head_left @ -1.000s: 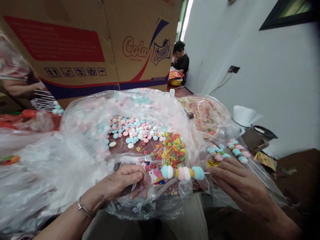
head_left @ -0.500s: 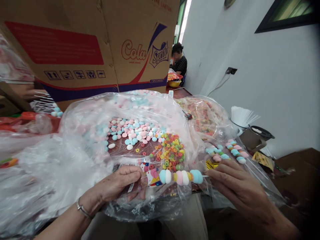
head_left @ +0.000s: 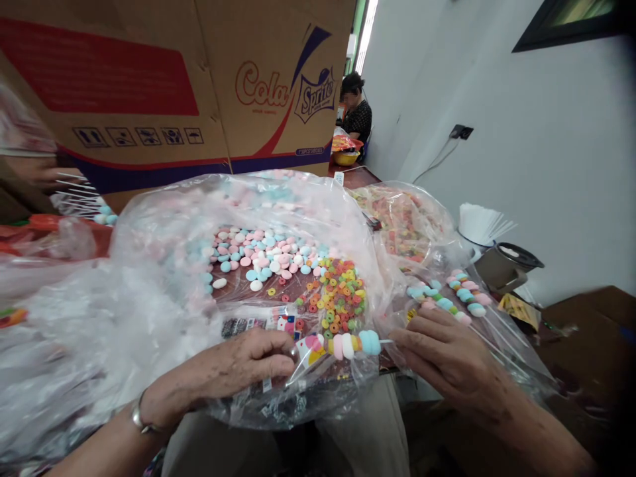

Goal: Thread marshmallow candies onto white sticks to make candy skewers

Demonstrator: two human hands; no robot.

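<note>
A candy skewer (head_left: 349, 345) of pink, white, blue and yellow pieces lies level in front of me. My right hand (head_left: 442, 348) pinches its bare white stick at the right end. The skewer's left end is inside a small clear printed bag (head_left: 312, 349). My left hand (head_left: 253, 361) grips that bag's left part between thumb and fingers. Just behind are loose pastel candies (head_left: 268, 255) and small fruit-coloured candy rings (head_left: 342, 291). Two finished-looking skewers (head_left: 467, 293) lie beyond my right hand.
A large carton (head_left: 163, 86) stands at the back. Crumpled clear plastic (head_left: 124, 358) covers the left side. To the right are a bag of rings (head_left: 402, 222), white sticks (head_left: 481, 225) and a grey jug (head_left: 507, 268). Another person (head_left: 355, 112) sits farther back.
The skewer has moved left, its left pieces now within the printed bag. My right hand moved left with it, and my left hand shifted slightly right along the bag.
</note>
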